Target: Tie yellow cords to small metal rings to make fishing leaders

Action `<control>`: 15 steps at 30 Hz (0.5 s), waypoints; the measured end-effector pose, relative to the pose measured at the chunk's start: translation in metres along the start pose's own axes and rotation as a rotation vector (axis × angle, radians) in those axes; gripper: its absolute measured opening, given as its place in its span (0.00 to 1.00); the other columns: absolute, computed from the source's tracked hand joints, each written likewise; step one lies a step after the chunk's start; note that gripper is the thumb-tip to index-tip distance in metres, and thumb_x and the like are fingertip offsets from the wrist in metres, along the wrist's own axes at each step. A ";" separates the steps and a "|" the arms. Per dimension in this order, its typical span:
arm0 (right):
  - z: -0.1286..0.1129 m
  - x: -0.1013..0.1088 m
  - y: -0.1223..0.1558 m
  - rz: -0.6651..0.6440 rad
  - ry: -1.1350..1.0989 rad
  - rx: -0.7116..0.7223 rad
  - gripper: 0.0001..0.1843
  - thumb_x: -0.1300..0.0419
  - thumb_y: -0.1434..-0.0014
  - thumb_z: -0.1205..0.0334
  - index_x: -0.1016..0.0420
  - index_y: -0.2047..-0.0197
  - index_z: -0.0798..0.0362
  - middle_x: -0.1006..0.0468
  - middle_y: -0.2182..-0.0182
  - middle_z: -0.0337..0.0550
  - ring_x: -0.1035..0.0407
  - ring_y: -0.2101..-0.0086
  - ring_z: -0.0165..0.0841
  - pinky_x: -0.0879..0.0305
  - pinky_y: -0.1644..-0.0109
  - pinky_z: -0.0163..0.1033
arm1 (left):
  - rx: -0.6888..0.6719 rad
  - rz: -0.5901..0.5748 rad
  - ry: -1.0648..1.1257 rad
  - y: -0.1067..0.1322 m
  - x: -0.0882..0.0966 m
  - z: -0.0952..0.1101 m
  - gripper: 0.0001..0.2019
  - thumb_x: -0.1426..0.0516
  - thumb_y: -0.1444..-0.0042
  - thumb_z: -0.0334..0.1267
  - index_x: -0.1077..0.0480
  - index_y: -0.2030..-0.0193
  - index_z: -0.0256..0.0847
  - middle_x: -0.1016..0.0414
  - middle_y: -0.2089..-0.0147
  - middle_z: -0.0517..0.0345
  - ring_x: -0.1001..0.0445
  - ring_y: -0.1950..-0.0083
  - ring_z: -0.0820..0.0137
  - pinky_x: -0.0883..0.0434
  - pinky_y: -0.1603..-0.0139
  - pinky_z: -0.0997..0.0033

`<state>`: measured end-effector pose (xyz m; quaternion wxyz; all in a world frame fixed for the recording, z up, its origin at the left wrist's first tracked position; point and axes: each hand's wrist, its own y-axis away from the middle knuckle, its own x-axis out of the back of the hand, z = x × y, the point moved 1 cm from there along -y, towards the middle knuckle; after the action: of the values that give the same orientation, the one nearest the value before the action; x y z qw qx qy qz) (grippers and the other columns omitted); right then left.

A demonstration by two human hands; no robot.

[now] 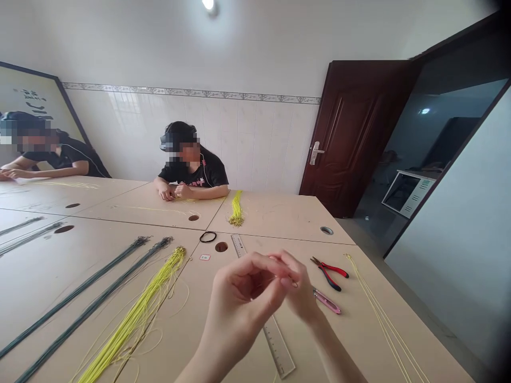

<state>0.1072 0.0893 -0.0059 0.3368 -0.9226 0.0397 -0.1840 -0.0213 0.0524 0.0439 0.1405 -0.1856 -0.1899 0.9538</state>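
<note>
My left hand (243, 303) is raised above the table with its thumb and fingers pinched together. Its fingertips meet those of my right hand (301, 290), which is partly hidden behind it and also closed. A tiny loop-like bit (294, 284) shows at the fingertips, too small to name. Under my hands lies a clear ruler (279, 346), its middle covered by them. To the right are pliers (331, 271) with red and black handles and a pink thread snipper or small cutter (327, 301).
Yellow cords (138, 314) and dark green cords (99, 303) lie bundled at left; a few yellow cords (383, 314) lie at right. Another yellow bundle (237, 207) lies farther back. A black ring (208, 236) and a tape roll (326, 230) are on the table (311, 351). Two people sit opposite.
</note>
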 end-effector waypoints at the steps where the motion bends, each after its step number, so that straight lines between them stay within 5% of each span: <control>1: -0.009 0.006 -0.002 0.010 -0.024 0.004 0.12 0.49 0.35 0.60 0.28 0.64 0.55 0.25 0.72 0.39 0.29 0.70 0.28 0.32 0.69 0.32 | -0.012 0.024 -0.017 -0.002 0.002 0.001 0.05 0.39 0.45 0.28 0.24 0.70 0.41 0.20 0.69 0.61 0.24 0.66 0.78 0.29 0.66 0.88; 6: -0.043 0.035 0.007 0.057 -0.064 0.054 0.06 0.46 0.37 0.64 0.28 0.60 0.48 0.25 0.66 0.37 0.29 0.63 0.29 0.31 0.60 0.34 | -0.050 0.115 -0.016 -0.008 0.008 -0.004 0.07 0.38 0.45 0.29 0.23 0.70 0.45 0.19 0.69 0.66 0.21 0.64 0.79 0.27 0.64 0.91; 15: -0.051 0.044 0.014 0.086 -0.005 0.101 0.08 0.43 0.40 0.69 0.29 0.58 0.49 0.26 0.63 0.37 0.31 0.60 0.28 0.33 0.58 0.33 | -0.140 0.155 -0.078 -0.009 -0.007 -0.017 0.13 0.39 0.47 0.23 0.21 0.69 0.49 0.18 0.67 0.70 0.20 0.62 0.78 0.25 0.60 0.91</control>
<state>0.1307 0.0388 0.0347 0.3904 -0.9023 0.0691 -0.1690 -0.0067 0.0628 0.0350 0.0453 -0.1720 -0.2463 0.9527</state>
